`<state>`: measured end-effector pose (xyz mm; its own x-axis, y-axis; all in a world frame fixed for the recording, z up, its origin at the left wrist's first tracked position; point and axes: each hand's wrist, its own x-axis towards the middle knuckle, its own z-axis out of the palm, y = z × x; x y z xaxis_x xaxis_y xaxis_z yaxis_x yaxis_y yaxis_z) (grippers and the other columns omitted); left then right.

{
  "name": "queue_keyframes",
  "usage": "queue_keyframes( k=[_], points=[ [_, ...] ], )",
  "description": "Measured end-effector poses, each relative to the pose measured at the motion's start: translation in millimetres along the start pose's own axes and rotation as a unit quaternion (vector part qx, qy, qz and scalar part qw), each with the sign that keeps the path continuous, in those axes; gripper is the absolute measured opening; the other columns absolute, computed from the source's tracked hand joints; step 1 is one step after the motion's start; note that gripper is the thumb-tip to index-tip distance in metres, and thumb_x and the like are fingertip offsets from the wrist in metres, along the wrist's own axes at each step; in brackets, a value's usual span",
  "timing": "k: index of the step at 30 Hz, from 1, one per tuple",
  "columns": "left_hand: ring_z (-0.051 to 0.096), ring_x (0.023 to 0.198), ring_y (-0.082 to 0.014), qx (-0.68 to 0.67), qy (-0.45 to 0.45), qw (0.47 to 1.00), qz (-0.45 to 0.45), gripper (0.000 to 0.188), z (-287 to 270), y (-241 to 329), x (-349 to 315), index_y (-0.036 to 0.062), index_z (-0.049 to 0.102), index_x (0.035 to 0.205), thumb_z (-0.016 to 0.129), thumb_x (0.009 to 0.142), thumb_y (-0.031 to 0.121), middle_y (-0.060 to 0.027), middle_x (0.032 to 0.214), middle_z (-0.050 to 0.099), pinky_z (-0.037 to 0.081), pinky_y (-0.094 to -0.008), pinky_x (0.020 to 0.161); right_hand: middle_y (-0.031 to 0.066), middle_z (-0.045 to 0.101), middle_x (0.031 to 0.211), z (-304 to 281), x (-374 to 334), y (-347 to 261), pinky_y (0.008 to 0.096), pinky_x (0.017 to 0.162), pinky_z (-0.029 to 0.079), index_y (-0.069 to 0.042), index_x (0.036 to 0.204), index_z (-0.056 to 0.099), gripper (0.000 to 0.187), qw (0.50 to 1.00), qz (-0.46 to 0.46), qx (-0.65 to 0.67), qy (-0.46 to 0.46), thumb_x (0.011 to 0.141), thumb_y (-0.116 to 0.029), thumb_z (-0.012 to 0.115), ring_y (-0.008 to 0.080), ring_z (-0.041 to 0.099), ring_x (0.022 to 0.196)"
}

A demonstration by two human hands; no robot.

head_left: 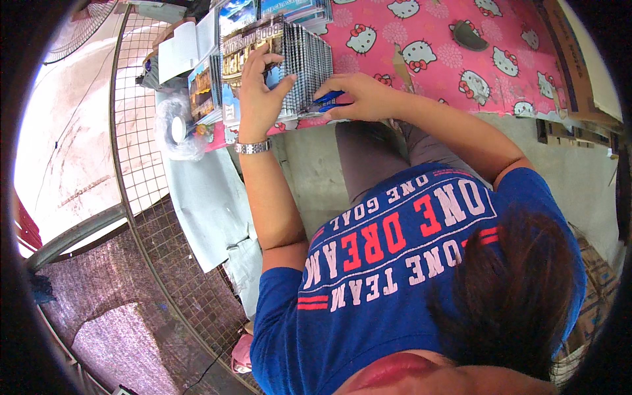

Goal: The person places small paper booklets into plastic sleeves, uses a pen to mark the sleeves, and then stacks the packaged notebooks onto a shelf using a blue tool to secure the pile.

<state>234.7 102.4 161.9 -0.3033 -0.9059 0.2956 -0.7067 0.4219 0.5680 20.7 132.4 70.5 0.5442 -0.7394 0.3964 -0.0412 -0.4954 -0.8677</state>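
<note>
A tall stack of spiral-bound notebooks [253, 49] with picture covers stands on the table in front of me, their wire bindings along the right side. My left hand [261, 92] rests on the top cover, fingers spread and thumb apart toward the bound edge. At the lower right corner of the stack, my right hand [359, 97] grips a small hand tool with blue handles [329, 100], which looks like pliers or cutters. Its jaws point at the wire bindings and are mostly hidden, so whether they touch a wire I cannot tell.
More notebooks [203, 89] stand left of the stack, near white paper [179, 52]. Clear plastic wrap [172, 135] hangs at the table's left corner. On the pink patterned tablecloth [454, 66] lies a dark rounded object [469, 35]. Wire mesh [135, 85] borders the left; cardboard [579, 72] stands right.
</note>
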Motion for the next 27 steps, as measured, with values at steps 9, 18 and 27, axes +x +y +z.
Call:
queue_keyframes(
  k=[9, 18, 27],
  points=[
    [0.045, 0.131, -0.0321, 0.005, -0.005, 1.000, -0.012, 0.039, -0.9, -0.8, -2.8, 0.0084, 0.063, 0.107, 0.078, 0.071, 0.010, -0.0148, 0.138, 0.051, 0.038, -0.0407, 0.107, 0.0158, 0.066, 0.104, -20.0, 25.7, -44.4, 0.0398, 0.084, 0.050, -0.004, 0.108, 0.065, 0.033, 0.910, 0.329, 0.070, -0.241, 0.083, -0.024, 0.070, 0.0315, 0.064, 0.097],
    [0.042, 0.135, -0.0324, 0.028, -0.007, 0.999, -0.016, 0.039, -1.8, 2.8, -0.5, 0.0088, 0.064, 0.107, 0.078, 0.071, 0.009, -0.0147, 0.138, 0.052, 0.036, -0.0404, 0.108, 0.0173, 0.066, 0.089, -7.0, 13.3, -3.4, 0.0413, 0.084, 0.050, -0.002, 0.103, 0.066, 0.028, 0.992, 0.065, -0.029, -0.101, 0.088, -0.026, 0.066, 0.0316, 0.066, 0.094],
    [0.045, 0.132, -0.0320, 0.013, -0.005, 1.000, -0.011, 0.038, -1.1, 4.3, 0.7, 0.0087, 0.063, 0.106, 0.078, 0.071, 0.009, -0.0147, 0.138, 0.053, 0.038, -0.0401, 0.107, 0.0158, 0.068, 0.094, -7.2, 8.6, 17.2, 0.0411, 0.082, 0.051, -0.003, 0.106, 0.067, 0.030, 0.996, -0.024, -0.088, -0.025, 0.090, -0.028, 0.064, 0.0298, 0.066, 0.092]
  ],
)
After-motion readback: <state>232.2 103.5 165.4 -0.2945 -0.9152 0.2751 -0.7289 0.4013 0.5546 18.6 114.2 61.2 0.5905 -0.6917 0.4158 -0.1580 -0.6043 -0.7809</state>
